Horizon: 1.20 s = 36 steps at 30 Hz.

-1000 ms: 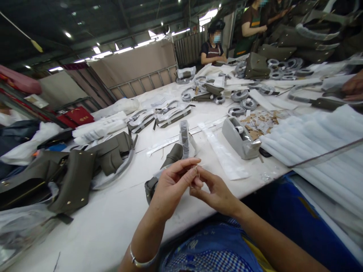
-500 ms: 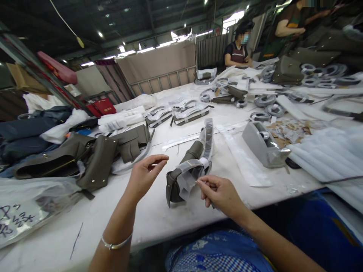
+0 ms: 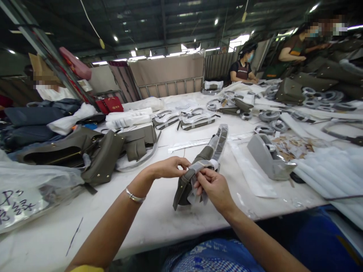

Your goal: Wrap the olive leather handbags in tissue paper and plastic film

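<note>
On the white table in front of me a dark olive handbag [image 3: 182,190] stands tilted, its strap [image 3: 202,165] wrapped in translucent film. A white band circles the wrapped strap near its bend. From the left, my left hand [image 3: 170,167] pinches the near upper end of the bag, where the strap meets it, with thumb and forefinger. My right hand [image 3: 213,186] has its fingers closed on the film-covered strap, and loose film hangs below them. Whether those fingertips hold any small piece is hidden.
A grey tape dispenser [image 3: 266,158] stands to the right, beside white foam sheets [image 3: 326,158]. Olive bags [image 3: 103,158] and a clear plastic bag [image 3: 36,189] lie left. Wrapped bags [image 3: 197,120] are farther back. A masked person [image 3: 241,71] sits across the table.
My left hand has moved right onto the bag and closed on its upper end. The right hand has risen slightly onto the wrapped strap. The camera view has shifted a little.
</note>
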{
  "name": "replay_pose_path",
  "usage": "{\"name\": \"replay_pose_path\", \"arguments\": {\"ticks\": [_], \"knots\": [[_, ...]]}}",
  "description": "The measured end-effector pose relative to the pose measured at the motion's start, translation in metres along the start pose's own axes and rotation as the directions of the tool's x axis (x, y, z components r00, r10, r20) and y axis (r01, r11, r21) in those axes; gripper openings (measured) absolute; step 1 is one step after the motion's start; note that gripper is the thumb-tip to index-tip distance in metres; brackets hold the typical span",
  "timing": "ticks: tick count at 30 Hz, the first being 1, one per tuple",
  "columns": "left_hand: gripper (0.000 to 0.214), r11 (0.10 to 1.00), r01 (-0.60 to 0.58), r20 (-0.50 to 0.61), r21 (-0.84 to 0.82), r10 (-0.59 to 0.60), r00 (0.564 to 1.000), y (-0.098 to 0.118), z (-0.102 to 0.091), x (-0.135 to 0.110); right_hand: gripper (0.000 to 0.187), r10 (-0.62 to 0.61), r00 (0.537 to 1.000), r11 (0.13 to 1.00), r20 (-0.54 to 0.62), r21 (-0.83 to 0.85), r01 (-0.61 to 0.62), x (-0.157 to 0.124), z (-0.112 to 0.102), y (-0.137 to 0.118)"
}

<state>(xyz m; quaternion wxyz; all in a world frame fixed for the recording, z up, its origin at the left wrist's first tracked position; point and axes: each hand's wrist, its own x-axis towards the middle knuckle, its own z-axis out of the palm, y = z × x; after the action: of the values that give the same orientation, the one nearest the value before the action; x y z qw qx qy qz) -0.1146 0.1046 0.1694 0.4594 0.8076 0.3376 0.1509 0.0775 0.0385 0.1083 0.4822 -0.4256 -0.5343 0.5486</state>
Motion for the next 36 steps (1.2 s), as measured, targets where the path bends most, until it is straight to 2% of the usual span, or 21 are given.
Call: {"name": "replay_pose_path", "arguments": {"ticks": [4, 7, 10, 13, 15, 17, 19, 22, 25, 28, 31, 34, 36], "knots": [[0.022, 0.996, 0.017, -0.041, -0.086, -0.021, 0.999, -0.004, 0.004, -0.003, 0.039, 0.022, 0.999, 1.0, 0.046, 0.021, -0.023, -0.001, -0.005, 0.0], [0.031, 0.988, 0.045, -0.16, -0.15, -0.069, 0.985, -0.004, 0.003, -0.018, 0.038, 0.042, 0.989, 0.999, 0.144, -0.007, -0.042, -0.007, -0.014, 0.0], [0.03, 0.944, 0.032, -0.294, -0.33, -0.135, 0.946, -0.002, 0.003, -0.041, 0.037, 0.035, 0.975, 0.989, 0.222, -0.146, -0.003, -0.019, -0.027, 0.0], [0.024, 0.823, -0.03, -0.334, -0.567, -0.197, 0.922, 0.0, 0.011, -0.06, 0.035, -0.004, 0.982, 0.93, 0.187, -0.359, 0.072, -0.033, -0.037, -0.004], [0.022, 0.754, -0.085, -0.352, -0.652, -0.201, 0.914, 0.001, 0.02, -0.066, 0.03, -0.099, 0.986, 0.875, 0.133, -0.46, 0.15, -0.039, -0.04, -0.01], [0.021, 0.701, -0.16, -0.397, -0.695, -0.188, 0.898, 0.002, 0.031, -0.066, 0.024, -0.21, 0.974, 0.836, 0.082, -0.501, 0.223, -0.042, -0.04, -0.017], [0.022, 0.672, -0.22, -0.449, -0.708, -0.187, 0.874, 0.003, 0.041, -0.062, 0.017, -0.296, 0.954, 0.842, 0.043, -0.46, 0.282, -0.041, -0.035, -0.023], [0.028, 0.72, -0.22, -0.489, -0.658, -0.186, 0.852, 0.007, 0.051, -0.052, 0.013, -0.336, 0.942, 0.915, 0.023, -0.23, 0.332, -0.033, -0.025, -0.028], [0.032, 0.81, -0.189, -0.495, -0.555, -0.139, 0.857, 0.014, 0.053, -0.044, 0.023, -0.321, 0.946, 0.945, 0.052, -0.053, 0.323, -0.021, -0.014, -0.031], [0.035, 0.879, -0.165, -0.536, -0.447, -0.116, 0.836, 0.021, 0.05, -0.041, 0.041, -0.332, 0.938, 0.925, 0.097, -0.162, 0.344, -0.01, -0.009, -0.037], [0.028, 0.934, -0.158, -0.58, -0.319, -0.061, 0.812, 0.03, 0.047, -0.043, 0.051, -0.351, 0.927, 0.873, 0.129, -0.314, 0.374, -0.005, -0.008, -0.048], [0.022, 0.974, -0.156, -0.596, -0.167, 0.027, 0.803, 0.04, 0.047, -0.045, 0.058, -0.328, 0.929, 0.853, 0.173, -0.367, 0.37, -0.002, -0.007, -0.056], [0.022, 0.99, -0.135, -0.625, -0.051, 0.074, 0.777, 0.047, 0.051, -0.045, 0.062, -0.316, 0.928, 0.84, 0.198, -0.396, 0.37, -0.001, -0.006, -0.059]]}}
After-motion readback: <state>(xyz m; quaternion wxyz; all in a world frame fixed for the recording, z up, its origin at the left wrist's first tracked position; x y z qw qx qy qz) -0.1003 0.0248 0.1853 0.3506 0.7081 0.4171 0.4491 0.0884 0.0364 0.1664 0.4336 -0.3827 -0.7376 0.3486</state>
